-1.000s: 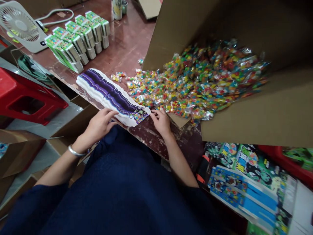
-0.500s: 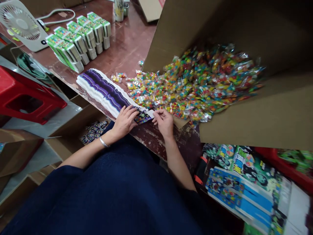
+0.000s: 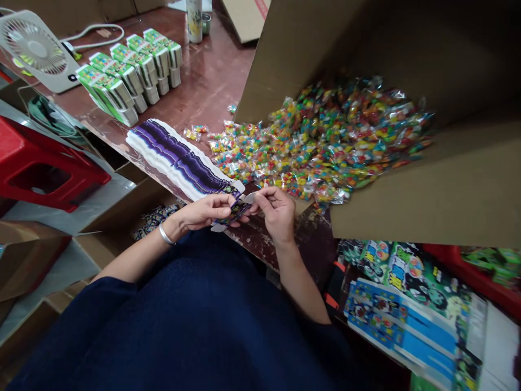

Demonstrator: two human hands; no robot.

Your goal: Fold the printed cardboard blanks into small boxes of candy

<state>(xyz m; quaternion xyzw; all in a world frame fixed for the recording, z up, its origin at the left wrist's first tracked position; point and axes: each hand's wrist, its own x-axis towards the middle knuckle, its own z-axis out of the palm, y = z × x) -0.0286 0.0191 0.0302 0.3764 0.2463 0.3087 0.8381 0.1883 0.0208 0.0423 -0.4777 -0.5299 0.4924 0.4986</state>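
Note:
My left hand (image 3: pixel 205 210) and my right hand (image 3: pixel 275 209) together hold one flat purple carton blank (image 3: pixel 233 213) just above the table's near edge, fingers pinched on its ends. It sits at the near end of a fanned row of flat purple carton blanks (image 3: pixel 175 157) lying on the brown table (image 3: pixel 207 81). Just beyond my hands a heap of small clear candy packets (image 3: pixel 325 141) spills from a large cardboard box (image 3: pixel 448 179) lying on its side.
Rows of assembled green and white small boxes (image 3: pixel 126 73) stand at the far left beside a white fan (image 3: pixel 35 49). A red stool (image 3: pixel 44 168) and open cardboard boxes lie left below the table. Printed blue and green packaging (image 3: pixel 407 315) is stacked at lower right.
My left hand moved from the table's edge onto the near end of the purple row, and both hands lifted one blank off it toward me.

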